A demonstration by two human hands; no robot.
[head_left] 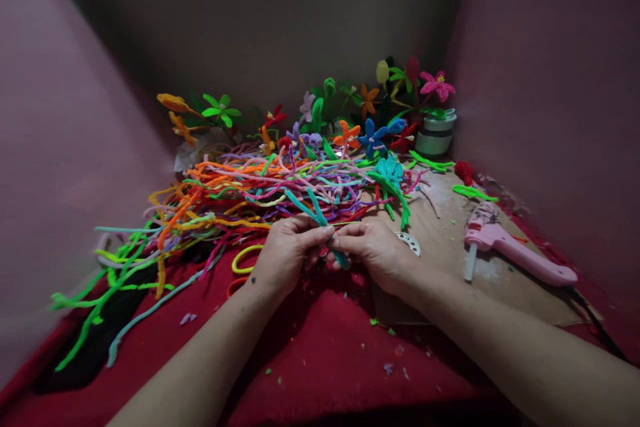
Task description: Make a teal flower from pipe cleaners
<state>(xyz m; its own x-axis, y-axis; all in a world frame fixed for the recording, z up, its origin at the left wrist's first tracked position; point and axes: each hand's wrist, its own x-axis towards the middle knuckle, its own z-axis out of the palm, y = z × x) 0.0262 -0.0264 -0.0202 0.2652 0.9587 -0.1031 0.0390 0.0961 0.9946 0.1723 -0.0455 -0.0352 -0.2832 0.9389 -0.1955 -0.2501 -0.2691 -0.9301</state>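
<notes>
Both hands meet over the middle of the red cloth, pinching a teal pipe cleaner (315,212) between them. It is bent, with two ends sticking up and to the left and a folded part showing below the fingers. My left hand (290,247) grips it between thumb and fingers. My right hand (367,247) has its thumb and forefinger closed on the lower part, close against the left fingertips. Just behind the hands lies a big heap of coloured pipe cleaners (235,180). Yellow scissor handles (245,259) show beside my left hand, partly hidden by it.
A pink glue gun (515,250) rests on a cardboard sheet (410,307) at right, its cord running off right. Several pipe-cleaner flowers (373,139) and a white pot (435,133) stand at the back. A black flat object (90,340) lies left, under green pipe cleaners. Scraps dot the red cloth (320,347).
</notes>
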